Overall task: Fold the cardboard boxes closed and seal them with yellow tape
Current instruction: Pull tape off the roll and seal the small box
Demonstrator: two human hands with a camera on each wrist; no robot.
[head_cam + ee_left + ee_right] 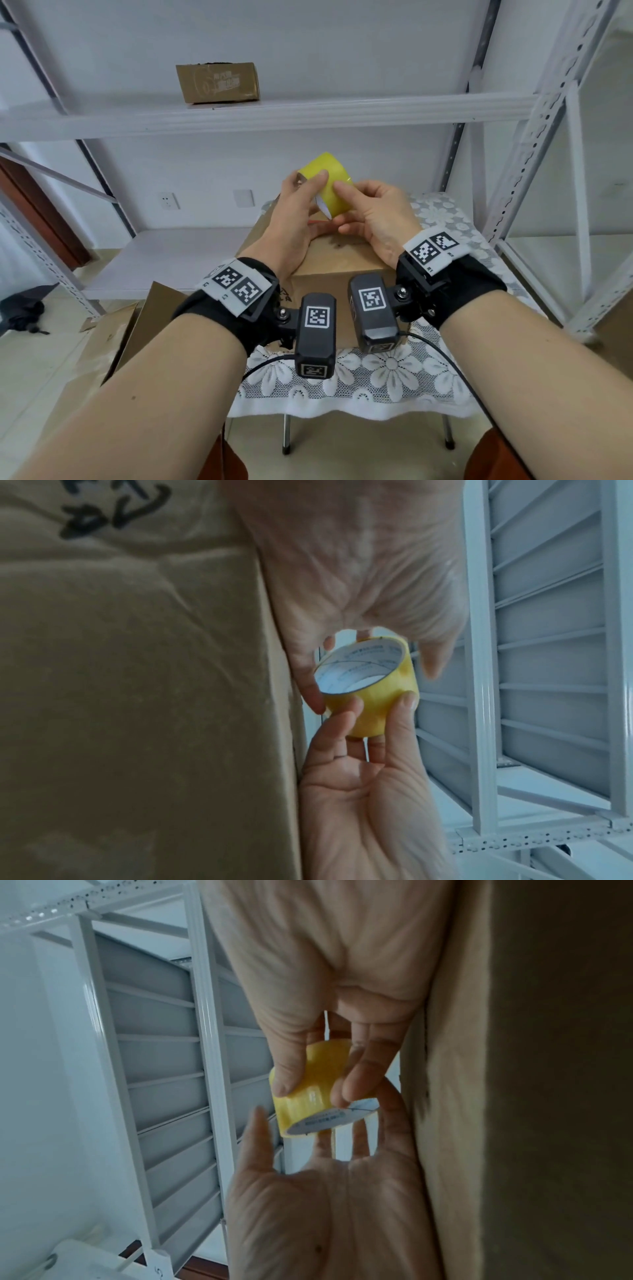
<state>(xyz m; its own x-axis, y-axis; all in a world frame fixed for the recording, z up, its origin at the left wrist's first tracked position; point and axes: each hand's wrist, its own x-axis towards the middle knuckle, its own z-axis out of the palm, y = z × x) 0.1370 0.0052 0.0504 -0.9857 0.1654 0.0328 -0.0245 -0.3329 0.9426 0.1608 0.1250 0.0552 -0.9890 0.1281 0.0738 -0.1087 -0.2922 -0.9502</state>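
Observation:
A yellow tape roll (330,186) with a white core is held up over a brown cardboard box (337,262) on the small table. My left hand (308,192) grips the roll from the left, thumb across its top and fingers behind it. My right hand (347,202) pinches the roll's yellow face from the right, thumb in front. In the left wrist view the tape roll (380,693) shows its open core, beside the cardboard box (137,669). The right wrist view has my right thumb and fingers on the tape roll (308,1096). The box's top flaps lie flat under my hands.
A second cardboard box (217,82) stands on the white metal shelf (308,113) behind. A lace cloth (376,380) covers the table. Flattened cardboard (113,339) lies on the floor to the left, and a rack upright (534,147) rises on the right.

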